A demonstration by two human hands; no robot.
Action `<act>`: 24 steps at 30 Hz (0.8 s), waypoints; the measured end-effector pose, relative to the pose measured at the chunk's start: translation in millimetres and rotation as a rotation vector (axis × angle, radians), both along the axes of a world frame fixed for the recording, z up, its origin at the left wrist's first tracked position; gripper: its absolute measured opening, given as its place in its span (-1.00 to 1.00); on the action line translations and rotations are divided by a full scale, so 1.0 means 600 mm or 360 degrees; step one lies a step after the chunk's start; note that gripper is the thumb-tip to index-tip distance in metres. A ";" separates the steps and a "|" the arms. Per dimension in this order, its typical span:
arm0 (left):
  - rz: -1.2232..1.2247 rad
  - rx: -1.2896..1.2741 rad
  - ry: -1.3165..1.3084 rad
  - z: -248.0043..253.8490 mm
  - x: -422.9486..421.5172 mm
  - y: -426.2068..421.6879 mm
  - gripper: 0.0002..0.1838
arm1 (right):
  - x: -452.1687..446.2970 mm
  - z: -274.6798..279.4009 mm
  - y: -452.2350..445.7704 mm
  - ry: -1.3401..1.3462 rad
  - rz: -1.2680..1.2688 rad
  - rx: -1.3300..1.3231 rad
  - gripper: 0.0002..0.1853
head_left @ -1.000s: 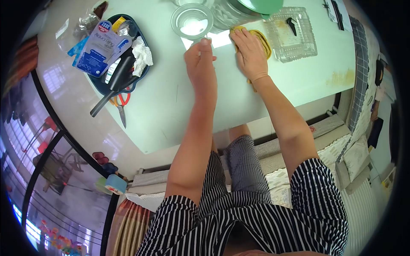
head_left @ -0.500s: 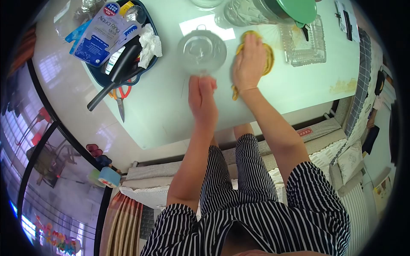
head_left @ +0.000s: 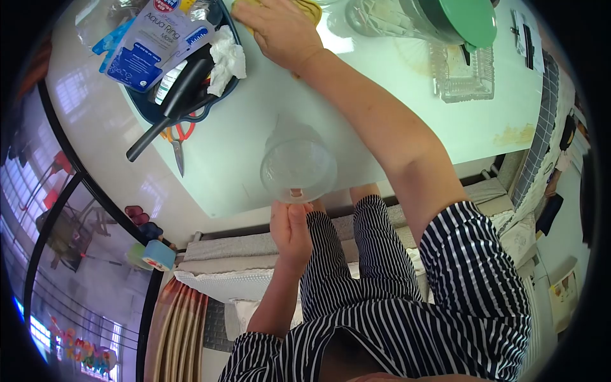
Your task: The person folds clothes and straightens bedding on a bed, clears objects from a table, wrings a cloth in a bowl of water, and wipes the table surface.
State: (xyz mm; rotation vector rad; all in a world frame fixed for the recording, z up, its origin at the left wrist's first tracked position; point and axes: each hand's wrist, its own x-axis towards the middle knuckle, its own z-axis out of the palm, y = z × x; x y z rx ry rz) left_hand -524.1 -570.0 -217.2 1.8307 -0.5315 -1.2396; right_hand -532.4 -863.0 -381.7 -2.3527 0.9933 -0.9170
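My left hand [head_left: 291, 232] is closed around the handle of a clear, round cup-like vessel [head_left: 298, 167], held near the table's front edge; its exact kind is hard to make out. My right hand [head_left: 285, 35] presses down on a folded yellow cloth [head_left: 308, 9] at the far side of the glass table [head_left: 356, 114], its fingers bent over the cloth. Part of the cloth lies hidden beneath that hand.
Left of my right hand, a dark blue basket [head_left: 147, 113] holds packets, tissue and a black-handled item [head_left: 184, 89]. Scissors [head_left: 177, 149] lie beside it. A green-lidded jar [head_left: 407, 22] and a ribbed glass tray [head_left: 468, 89] stand at the right.
My right hand has slid the yellow cloth up and left across the table. My left hand has drawn the clear vessel towards my body.
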 end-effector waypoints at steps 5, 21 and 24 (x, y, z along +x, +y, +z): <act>0.0027 -0.0069 -0.0011 -0.012 -0.005 -0.064 -0.68 | -0.106 -0.014 0.062 0.0441 0.0791 -0.0043 -0.49; 0.0090 -0.0413 0.0109 -0.148 -0.054 -0.269 -0.72 | -0.394 0.048 0.218 0.0959 0.0731 0.0378 -0.37; 0.0044 -0.0438 0.0091 -0.155 -0.056 -0.284 -0.72 | -0.393 0.049 0.220 0.0926 0.0713 0.0340 -0.36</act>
